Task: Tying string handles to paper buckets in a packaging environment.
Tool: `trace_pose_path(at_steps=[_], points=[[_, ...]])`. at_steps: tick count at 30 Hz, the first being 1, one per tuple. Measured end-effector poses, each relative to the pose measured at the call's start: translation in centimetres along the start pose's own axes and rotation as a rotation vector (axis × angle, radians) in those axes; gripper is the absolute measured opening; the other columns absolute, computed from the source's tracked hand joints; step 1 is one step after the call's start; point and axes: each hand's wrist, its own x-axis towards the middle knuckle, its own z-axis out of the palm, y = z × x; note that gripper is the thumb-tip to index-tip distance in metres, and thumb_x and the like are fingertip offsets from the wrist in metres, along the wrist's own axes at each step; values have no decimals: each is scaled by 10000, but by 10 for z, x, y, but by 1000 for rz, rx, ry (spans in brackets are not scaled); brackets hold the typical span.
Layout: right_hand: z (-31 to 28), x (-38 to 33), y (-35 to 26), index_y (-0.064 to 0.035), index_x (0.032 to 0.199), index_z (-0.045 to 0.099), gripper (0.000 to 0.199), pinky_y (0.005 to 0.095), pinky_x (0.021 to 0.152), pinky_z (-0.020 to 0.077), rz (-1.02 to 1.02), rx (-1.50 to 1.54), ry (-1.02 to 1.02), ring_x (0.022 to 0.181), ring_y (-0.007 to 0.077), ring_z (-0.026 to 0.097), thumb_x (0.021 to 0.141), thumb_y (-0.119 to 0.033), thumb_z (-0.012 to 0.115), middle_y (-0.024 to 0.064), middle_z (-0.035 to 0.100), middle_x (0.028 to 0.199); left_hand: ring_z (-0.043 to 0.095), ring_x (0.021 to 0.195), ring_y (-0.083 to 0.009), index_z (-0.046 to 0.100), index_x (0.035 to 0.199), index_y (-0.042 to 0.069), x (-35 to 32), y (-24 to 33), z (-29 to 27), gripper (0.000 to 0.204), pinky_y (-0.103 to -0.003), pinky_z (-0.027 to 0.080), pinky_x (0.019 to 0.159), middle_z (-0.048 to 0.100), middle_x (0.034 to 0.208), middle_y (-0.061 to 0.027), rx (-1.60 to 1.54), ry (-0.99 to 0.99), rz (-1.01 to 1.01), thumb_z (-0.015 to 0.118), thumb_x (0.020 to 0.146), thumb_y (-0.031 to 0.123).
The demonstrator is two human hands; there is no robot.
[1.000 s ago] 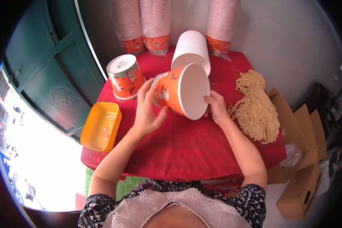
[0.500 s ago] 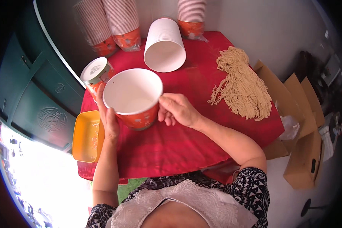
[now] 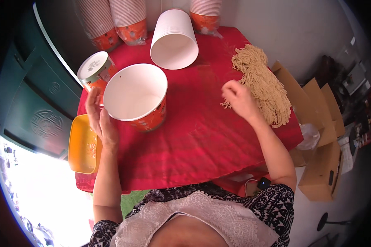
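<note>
An orange paper bucket [image 3: 139, 103] with a white inside stands upright on the red tablecloth [image 3: 202, 136]. My left hand [image 3: 98, 119] rests flat against its left side. My right hand [image 3: 238, 99] hovers with its fingers bunched, at the left edge of a pile of tan strings [image 3: 263, 84] on the right of the table. Whether any string is between the fingers is unclear.
A white stack of buckets [image 3: 174, 39] lies on its side at the back. A lidded orange bucket [image 3: 95, 70] stands left of it. Wrapped bucket stacks [image 3: 119, 20] line the wall. A yellow tray [image 3: 81, 144] sits at the left edge. Cardboard boxes [image 3: 317, 136] lie right.
The orange bucket went from tilted between both hands to standing upright on the cloth. My right hand left it and moved right to the strings.
</note>
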Motion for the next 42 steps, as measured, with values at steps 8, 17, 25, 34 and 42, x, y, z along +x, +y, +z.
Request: trace_pose_path(at_steps=[8, 17, 25, 34, 42], points=[[-46, -13, 35, -3, 915, 633, 42, 295, 676, 476, -14, -298, 59, 734, 152, 579, 879, -23, 629, 49, 584, 821, 547, 1004, -328, 609, 1035, -9, -22, 69, 14, 374, -457, 447, 864, 550, 1136, -226, 564, -224, 651, 577, 739, 217], [-38, 0, 53, -28, 893, 659, 207, 408, 874, 473, -197, -526, 29, 1020, 307, 558, 794, 118, 551, 112, 602, 973, 583, 595, -233, 611, 829, -1, -53, 64, 55, 201, -322, 473, 473, 583, 753, -103, 132, -768, 627, 692, 653, 52], [-46, 37, 75, -49, 1011, 680, 338, 420, 1012, 421, 115, -656, -71, 1136, 363, 511, 770, 134, 528, 190, 572, 1141, 574, 589, -234, 595, 803, 19, -58, 57, 59, 161, -340, 470, 471, 575, 724, -82, 125, -810, 521, 700, 682, 41], [-46, 42, 62, -77, 997, 674, 323, 419, 1033, 414, 182, -718, -230, 1188, 349, 496, 777, 112, 533, 167, 576, 1160, 590, 601, -253, 599, 776, 23, -64, 49, 60, 136, -354, 482, 492, 579, 696, -82, 146, -841, 423, 708, 697, 42], [-48, 42, 72, -80, 965, 680, 291, 430, 1018, 415, 112, -648, -238, 1164, 353, 502, 777, 93, 542, 164, 577, 1132, 597, 606, -261, 603, 763, 27, -64, 46, 60, 111, -367, 486, 500, 573, 682, -81, 144, -881, 389, 703, 719, 45]])
